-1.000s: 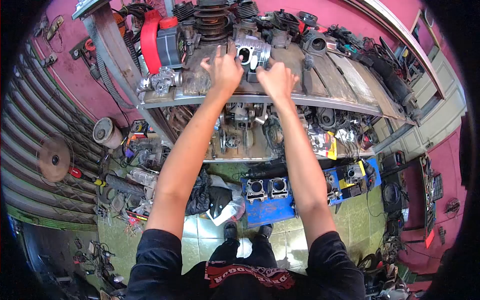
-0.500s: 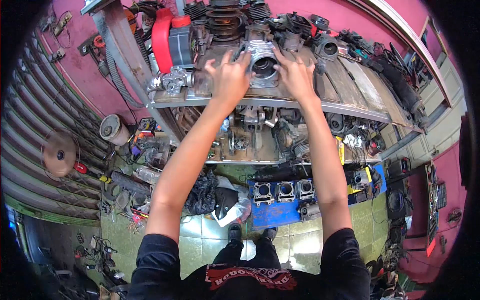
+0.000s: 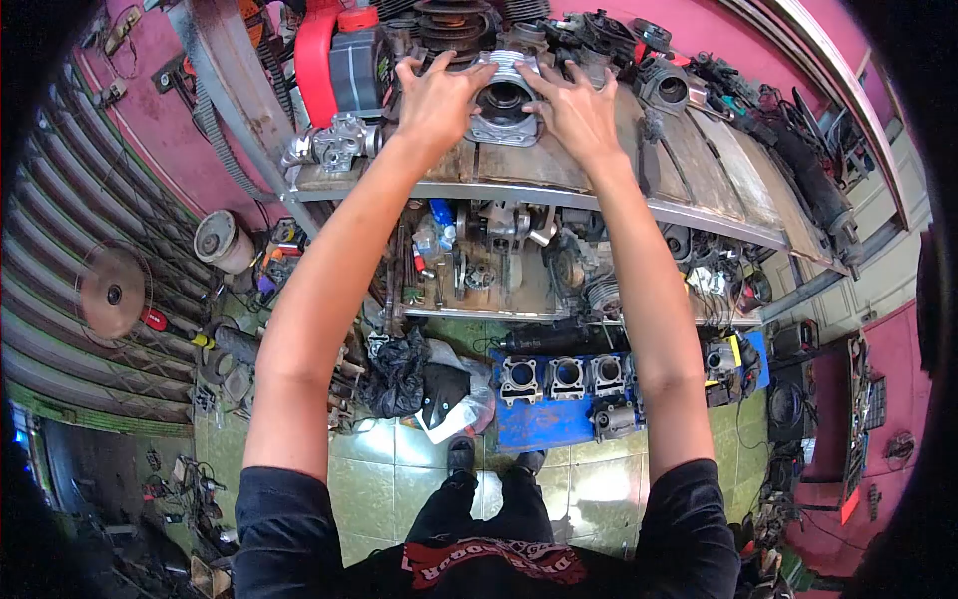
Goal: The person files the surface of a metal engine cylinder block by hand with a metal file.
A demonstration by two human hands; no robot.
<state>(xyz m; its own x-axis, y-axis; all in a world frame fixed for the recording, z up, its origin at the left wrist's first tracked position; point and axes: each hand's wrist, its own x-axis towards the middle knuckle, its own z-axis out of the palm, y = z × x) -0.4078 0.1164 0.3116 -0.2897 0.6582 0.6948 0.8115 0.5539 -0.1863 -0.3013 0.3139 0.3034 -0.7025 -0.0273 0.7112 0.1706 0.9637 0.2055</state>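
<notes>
A finned metal engine cylinder stands on the upper wooden shelf, its round bore facing me and its flat flange low at the front. My left hand grips its left side, with the outer fingers spread. On the opposite side, my right hand presses thumb and fingertips against the cylinder near its top. Just left of my left hand lies a silver carburetor-like metal part. Behind the cylinder is a stack of dark finned parts.
A red and grey container stands at the shelf's left post. Another metal housing sits to the right. Below are a lower shelf with engine parts, a blue board bearing several cylinder blocks, and black plastic bags on the floor.
Both hands and the engine cylinder have shifted slightly back and to the left on the shelf. The camera view has also moved a little.
</notes>
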